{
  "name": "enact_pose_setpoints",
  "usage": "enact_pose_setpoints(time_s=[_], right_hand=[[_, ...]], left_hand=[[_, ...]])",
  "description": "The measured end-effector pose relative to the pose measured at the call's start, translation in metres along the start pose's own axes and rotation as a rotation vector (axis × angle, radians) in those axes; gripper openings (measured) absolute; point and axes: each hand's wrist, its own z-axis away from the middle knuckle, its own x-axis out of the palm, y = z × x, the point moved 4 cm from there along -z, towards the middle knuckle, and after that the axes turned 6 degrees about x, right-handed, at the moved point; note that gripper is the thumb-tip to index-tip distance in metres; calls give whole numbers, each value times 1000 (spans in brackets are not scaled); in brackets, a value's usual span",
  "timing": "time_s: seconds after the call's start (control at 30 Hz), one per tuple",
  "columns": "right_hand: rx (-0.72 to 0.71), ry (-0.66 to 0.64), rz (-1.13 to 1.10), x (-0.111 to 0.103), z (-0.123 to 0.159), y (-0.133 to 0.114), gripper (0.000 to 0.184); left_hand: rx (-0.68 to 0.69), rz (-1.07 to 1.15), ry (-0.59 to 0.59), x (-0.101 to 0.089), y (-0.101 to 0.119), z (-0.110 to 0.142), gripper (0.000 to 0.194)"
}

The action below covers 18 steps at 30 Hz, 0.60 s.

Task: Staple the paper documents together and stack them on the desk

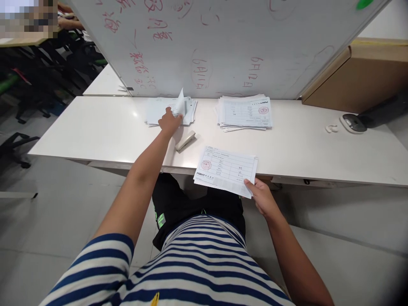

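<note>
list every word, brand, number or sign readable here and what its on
"PONY": on the held sheet in the right hand
"PONY", upside down: on the right-hand paper stack
"6月11日": red, sideways on the whiteboard
"6月12日": also red and sideways there, further right
Too small or blurred: the red stamps, the sheets' small print, the whiteboard's other handwriting

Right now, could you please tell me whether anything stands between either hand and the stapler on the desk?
From the right hand, the sheets it holds lie across the straight line to the stapler. From the left hand, at the left paper pile, nothing visible stands in between.
</note>
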Motion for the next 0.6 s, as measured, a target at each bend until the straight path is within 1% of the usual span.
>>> enact_pose_setpoints(time_s=[0.1,0.17,0.2,0.27,0.33,0.4,0.47,0.53,0.6], right_hand=[[4,8,-7,-1,-1,1,55],[13,27,-21,-1,-2,1,53],[16,40,-31,0,-2,0,51],[19,61,-51,1,-3,0,48],[18,79,-69,1,-4,-1,46],[21,85,-89,2,-6,0,50],[31,64,-110,3,-9,0,60],[38,11,-117,6,-10,0,72],[12,-35,-117,9,-9,-3,81]], left_hand=[[45,-4,31,-15,7,16,58],[137,-23,75,-29,20,37,54],[197,-34,97,-35,29,52,52],[332,-53,156,-47,51,90,51],[475,-67,161,-50,72,135,51],[628,-65,127,-43,92,183,51],[776,-64,54,-26,106,226,51],[876,-81,-34,-3,114,260,51],[927,-108,-103,19,118,282,54]])
